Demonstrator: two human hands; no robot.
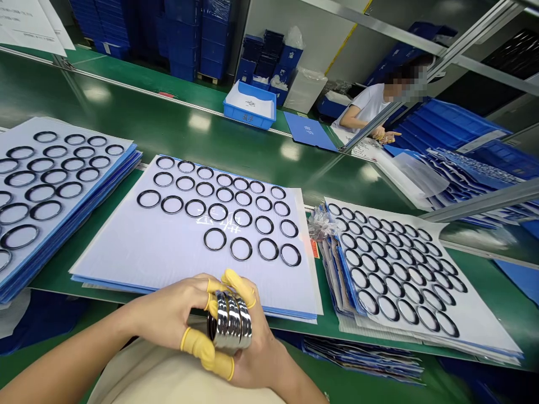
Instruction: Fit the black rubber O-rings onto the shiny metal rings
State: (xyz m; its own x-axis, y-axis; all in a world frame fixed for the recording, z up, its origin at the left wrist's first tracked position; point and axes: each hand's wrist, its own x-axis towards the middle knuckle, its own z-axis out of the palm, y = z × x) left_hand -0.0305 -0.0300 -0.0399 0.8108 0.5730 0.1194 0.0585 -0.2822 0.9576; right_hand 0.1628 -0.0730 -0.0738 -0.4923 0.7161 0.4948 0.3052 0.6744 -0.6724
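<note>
Both hands meet at the bottom centre, close to my body, around a short stack of shiny metal rings (233, 322). My left hand (185, 314), with yellow finger covers, grips the stack from its left side. Wrapped round the right side is my right hand (256, 342), also with yellow covers. Just beyond them lies a white sheet (138, 247) on a blue-edged stack, bearing rows of black-rimmed rings (214, 239); the part of the sheet nearest my left arm has no rings.
Ring-covered sheets lie on stacks at the left (63, 219) and right (467, 303). Beyond the green conveyor (168, 123) are a blue tray (249, 116) and a blue board (309, 132). A person (370, 104) works across it, beside a metal frame (374, 126).
</note>
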